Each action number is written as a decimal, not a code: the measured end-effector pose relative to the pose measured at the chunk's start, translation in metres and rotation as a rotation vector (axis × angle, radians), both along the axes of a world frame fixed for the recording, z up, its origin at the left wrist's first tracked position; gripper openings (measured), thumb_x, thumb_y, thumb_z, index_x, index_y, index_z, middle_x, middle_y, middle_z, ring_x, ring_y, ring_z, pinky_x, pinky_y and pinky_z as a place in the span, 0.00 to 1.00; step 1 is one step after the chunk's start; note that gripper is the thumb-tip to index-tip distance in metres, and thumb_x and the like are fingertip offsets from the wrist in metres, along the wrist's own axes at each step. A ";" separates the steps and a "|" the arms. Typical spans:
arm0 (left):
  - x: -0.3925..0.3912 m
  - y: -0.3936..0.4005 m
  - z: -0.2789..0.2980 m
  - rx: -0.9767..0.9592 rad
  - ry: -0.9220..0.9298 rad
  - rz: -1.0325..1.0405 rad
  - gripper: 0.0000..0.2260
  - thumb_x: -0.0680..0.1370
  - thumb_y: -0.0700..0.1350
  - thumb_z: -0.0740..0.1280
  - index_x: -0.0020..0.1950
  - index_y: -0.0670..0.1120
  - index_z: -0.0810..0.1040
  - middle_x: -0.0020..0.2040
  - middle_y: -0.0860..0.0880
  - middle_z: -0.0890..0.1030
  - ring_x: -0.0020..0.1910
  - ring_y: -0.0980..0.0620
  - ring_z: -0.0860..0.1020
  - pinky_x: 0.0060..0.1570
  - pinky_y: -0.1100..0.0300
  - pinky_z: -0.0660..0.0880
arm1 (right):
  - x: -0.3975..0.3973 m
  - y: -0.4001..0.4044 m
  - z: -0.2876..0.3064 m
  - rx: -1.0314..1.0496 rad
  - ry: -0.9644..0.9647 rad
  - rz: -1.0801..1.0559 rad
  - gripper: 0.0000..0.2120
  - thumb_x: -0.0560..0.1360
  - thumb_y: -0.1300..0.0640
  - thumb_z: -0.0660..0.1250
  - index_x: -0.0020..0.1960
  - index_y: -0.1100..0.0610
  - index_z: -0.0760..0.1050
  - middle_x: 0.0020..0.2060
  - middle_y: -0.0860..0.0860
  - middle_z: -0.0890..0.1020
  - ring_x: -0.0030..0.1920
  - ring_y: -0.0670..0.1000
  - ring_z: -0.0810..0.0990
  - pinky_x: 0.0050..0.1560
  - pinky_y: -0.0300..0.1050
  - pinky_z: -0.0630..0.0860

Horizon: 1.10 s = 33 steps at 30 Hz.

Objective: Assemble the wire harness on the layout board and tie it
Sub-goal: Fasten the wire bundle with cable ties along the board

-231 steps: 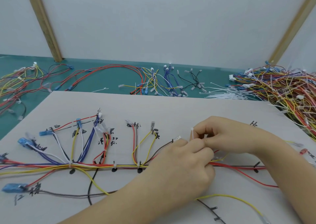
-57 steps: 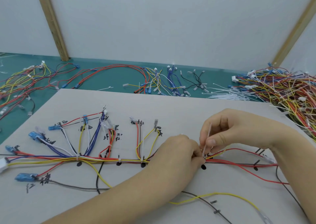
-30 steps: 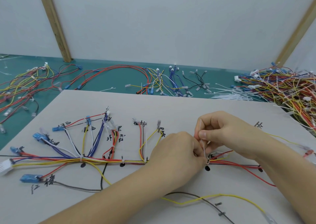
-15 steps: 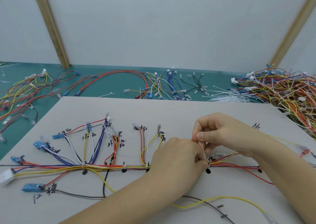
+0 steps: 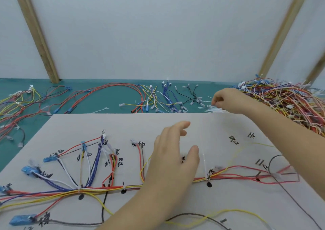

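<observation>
Right hand (image 5: 226, 99) stretches to two o'clock, fingers curled over the loose cable ties (image 5: 211, 108), presumably fetching another, while left hand (image 5: 174, 161) hovers spread above the wire harness (image 5: 98, 190) across the layout board (image 5: 140, 124), ready to steady it.

Left hand (image 5: 173, 156) spread above harness (image 5: 112, 188); right hand (image 5: 226, 99) over cable ties (image 5: 209, 108).
</observation>
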State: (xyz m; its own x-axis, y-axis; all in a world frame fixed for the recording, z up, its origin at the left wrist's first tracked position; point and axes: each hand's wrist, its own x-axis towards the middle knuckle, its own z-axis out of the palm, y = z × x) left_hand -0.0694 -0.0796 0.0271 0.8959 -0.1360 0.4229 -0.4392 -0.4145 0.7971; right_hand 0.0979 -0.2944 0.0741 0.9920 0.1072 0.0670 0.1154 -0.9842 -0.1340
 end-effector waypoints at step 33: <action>-0.003 0.001 0.007 -0.245 0.355 -0.105 0.13 0.76 0.40 0.59 0.45 0.59 0.75 0.46 0.63 0.73 0.45 0.63 0.70 0.40 0.79 0.64 | 0.044 -0.024 -0.048 -0.229 -0.196 0.071 0.08 0.76 0.65 0.60 0.52 0.58 0.75 0.48 0.58 0.81 0.49 0.59 0.77 0.47 0.50 0.74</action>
